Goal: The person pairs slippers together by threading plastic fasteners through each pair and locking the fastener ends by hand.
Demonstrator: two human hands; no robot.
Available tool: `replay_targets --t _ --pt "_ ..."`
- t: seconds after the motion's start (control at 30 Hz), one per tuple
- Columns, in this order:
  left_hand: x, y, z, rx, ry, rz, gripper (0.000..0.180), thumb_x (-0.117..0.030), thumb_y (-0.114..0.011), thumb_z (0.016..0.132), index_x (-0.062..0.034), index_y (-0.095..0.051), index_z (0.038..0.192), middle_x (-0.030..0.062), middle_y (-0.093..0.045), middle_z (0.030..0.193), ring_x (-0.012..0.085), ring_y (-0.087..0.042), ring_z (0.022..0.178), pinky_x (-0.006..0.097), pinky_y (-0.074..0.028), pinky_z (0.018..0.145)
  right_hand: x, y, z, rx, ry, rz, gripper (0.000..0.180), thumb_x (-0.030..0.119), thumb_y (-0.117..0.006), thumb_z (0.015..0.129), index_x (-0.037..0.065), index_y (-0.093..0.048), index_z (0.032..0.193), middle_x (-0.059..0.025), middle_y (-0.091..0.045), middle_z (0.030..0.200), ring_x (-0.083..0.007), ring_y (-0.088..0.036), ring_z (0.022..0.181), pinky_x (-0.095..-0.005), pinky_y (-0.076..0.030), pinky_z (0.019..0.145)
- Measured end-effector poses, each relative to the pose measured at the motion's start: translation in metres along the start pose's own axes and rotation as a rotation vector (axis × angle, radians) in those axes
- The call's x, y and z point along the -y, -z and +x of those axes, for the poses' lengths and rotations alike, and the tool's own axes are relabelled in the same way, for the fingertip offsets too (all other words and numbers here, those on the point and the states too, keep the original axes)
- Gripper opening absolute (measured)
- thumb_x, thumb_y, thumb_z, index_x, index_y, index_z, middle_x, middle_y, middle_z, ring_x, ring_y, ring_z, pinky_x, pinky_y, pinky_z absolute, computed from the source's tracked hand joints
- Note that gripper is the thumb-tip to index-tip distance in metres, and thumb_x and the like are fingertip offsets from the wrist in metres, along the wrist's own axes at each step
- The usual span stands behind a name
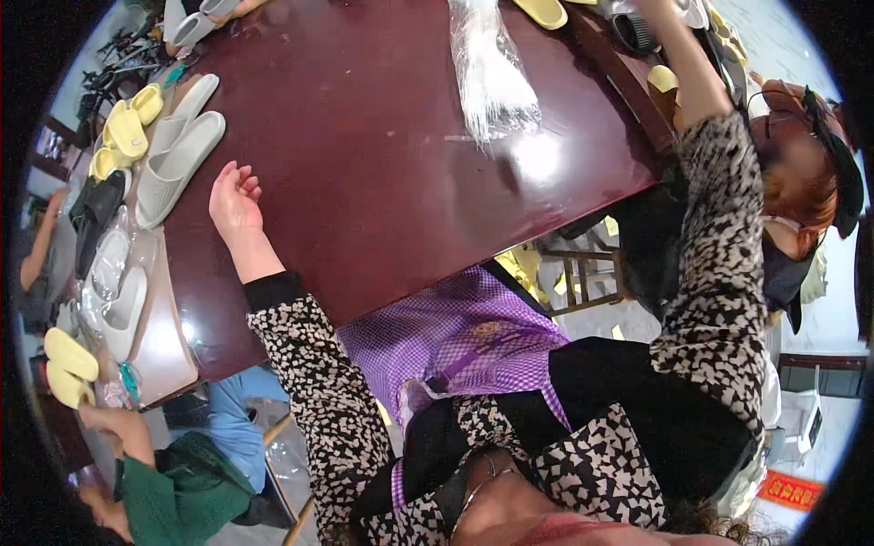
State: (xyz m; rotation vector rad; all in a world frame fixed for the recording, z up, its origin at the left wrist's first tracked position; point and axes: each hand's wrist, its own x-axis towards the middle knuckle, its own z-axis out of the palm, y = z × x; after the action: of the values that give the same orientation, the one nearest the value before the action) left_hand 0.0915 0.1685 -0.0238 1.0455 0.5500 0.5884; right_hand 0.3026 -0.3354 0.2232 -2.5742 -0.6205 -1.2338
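Observation:
My left hand (pixel 235 198) rests over the left part of the dark red table, palm partly up. Its fingers are loosely bent and a little apart, with nothing in them. Close beside it lies a pair of light grey slippers (pixel 182 168). My right arm stretches far to the upper right, where my right hand (pixel 654 9) is cut by the top edge. It is beside a dark ridged slipper (pixel 635 33); its fingers are hidden, so whether it holds anything cannot be told. A bundle of clear plastic bags (pixel 496 77) lies between my hands, toward the far side.
Yellow slippers (pixel 127 127), black slippers (pixel 96 214) and a bagged grey slipper (pixel 111 259) line the left side table. A yellow slipper (pixel 543 11) lies at the far edge. One person (pixel 801 182) is close on my right; another, in green (pixel 187 487), sits at lower left.

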Motion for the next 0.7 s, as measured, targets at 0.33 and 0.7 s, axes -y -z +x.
replay_targets --t 0.33,0.7 --pt "0.005 -0.008 -0.003 0.026 0.003 0.035 0.017 -0.007 -0.053 0.084 -0.0038 -0.057 0.101 0.0088 -0.062 0.079 0.0149 -0.056 0.060 0.026 -0.043 0.052 0.114 -0.072 -0.245 0.605 -0.304 0.521 0.034 0.021 -0.070 0.078 0.000 -0.058 0.100 -0.0140 -0.065 0.087 -0.0217 -0.064 0.076 -0.0336 -0.052 0.069" --pt "0.004 -0.008 -0.004 0.056 0.012 0.072 0.021 -0.010 -0.053 0.086 -0.0024 -0.055 0.106 0.0091 -0.061 0.083 0.0157 -0.054 0.064 0.026 -0.042 0.056 0.141 -0.064 -0.250 0.486 -0.326 0.464 0.024 0.011 -0.061 0.079 0.002 -0.053 0.099 -0.0169 -0.061 0.079 -0.0337 -0.061 0.078 -0.0392 -0.048 0.070"
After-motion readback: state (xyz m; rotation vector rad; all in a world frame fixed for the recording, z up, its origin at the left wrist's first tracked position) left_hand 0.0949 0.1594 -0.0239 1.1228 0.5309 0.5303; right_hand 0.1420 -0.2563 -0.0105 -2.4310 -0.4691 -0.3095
